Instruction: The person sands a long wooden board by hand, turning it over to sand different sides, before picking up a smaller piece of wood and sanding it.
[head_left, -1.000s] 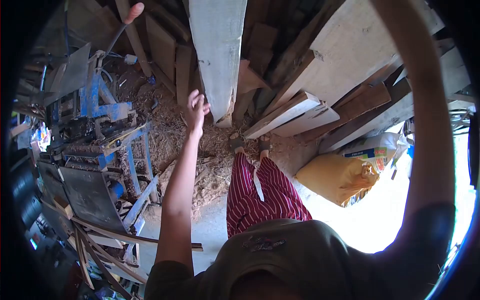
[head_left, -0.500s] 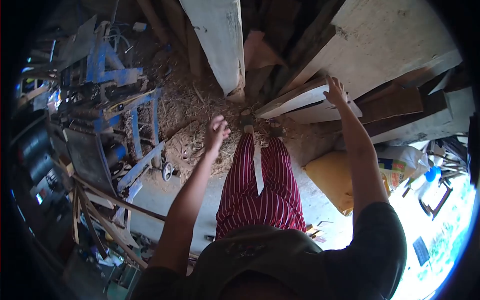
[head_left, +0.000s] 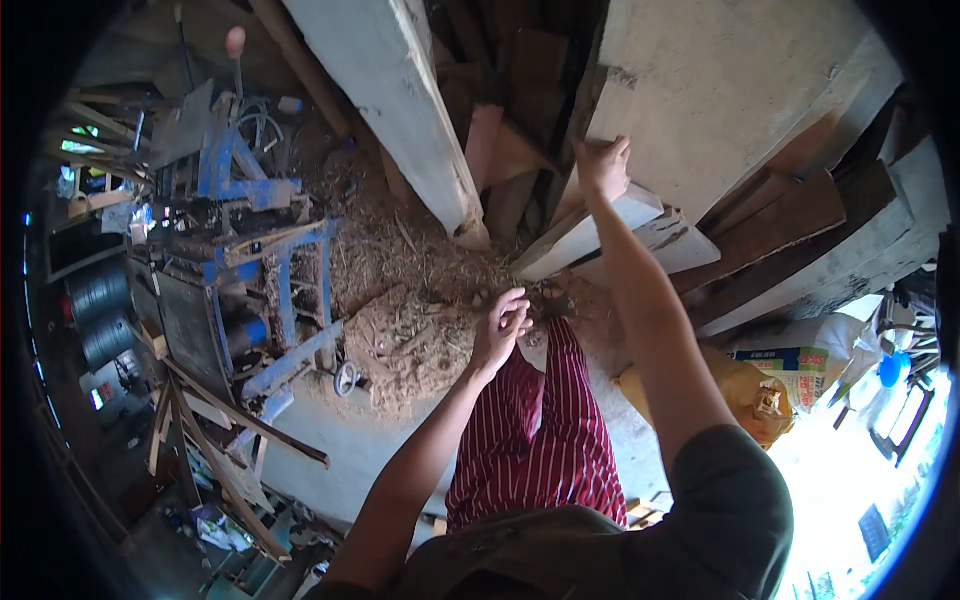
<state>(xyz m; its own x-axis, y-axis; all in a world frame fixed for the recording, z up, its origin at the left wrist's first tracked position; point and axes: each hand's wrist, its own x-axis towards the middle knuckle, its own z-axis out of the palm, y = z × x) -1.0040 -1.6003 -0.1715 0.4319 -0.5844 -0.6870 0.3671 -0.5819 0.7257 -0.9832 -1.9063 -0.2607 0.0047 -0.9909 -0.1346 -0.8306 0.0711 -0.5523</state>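
My right hand [head_left: 604, 168] is at the left edge of a large pale wooden slab [head_left: 730, 95], its fingers curled; whether they grip that edge or the plank below is hidden. Just under the hand a short pale plank [head_left: 590, 228] leans with its cut end toward me, and a second plank [head_left: 672, 243] lies beside it. My left hand [head_left: 503, 332] hovers in front of my legs, fingers loosely bent and apart, holding nothing. Left of the slab a long pale board [head_left: 385, 100] leans upright, its lower end on the debris-covered floor.
On the left stands a blue metal machine frame [head_left: 290, 290] with a small handwheel [head_left: 346, 379]. Sawdust and shavings [head_left: 405, 345] cover the floor. More boards [head_left: 800, 225] lean at right, near a yellow sack [head_left: 745, 390] and a printed white sack [head_left: 800, 350]. Long thin wood strips [head_left: 250, 415] jut out at lower left.
My right hand has shifted left from the short plank's end to the slab's left edge, fingers now more curled. My left hand has moved right and nearer my legs. The view has shifted.
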